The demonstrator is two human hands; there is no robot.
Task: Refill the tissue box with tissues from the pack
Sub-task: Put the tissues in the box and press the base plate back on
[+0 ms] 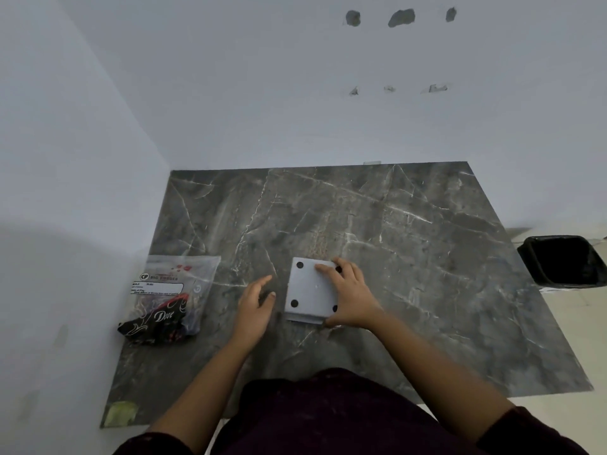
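A square grey tissue box [307, 290] lies upside down on the dark marble table [410, 257], its base with round black feet facing up. My right hand [348, 295] grips its right side, fingers on the far corner and thumb at the near corner. My left hand [254, 307] hovers open just left of the box, not touching it. The tissue pack [169, 297], a clear and black plastic bag, lies at the table's left edge, left of my left hand.
White walls close the left and far sides of the table. A black bin [561, 261] stands on the floor past the right edge. A yellowish tape patch [120, 413] marks the near left corner.
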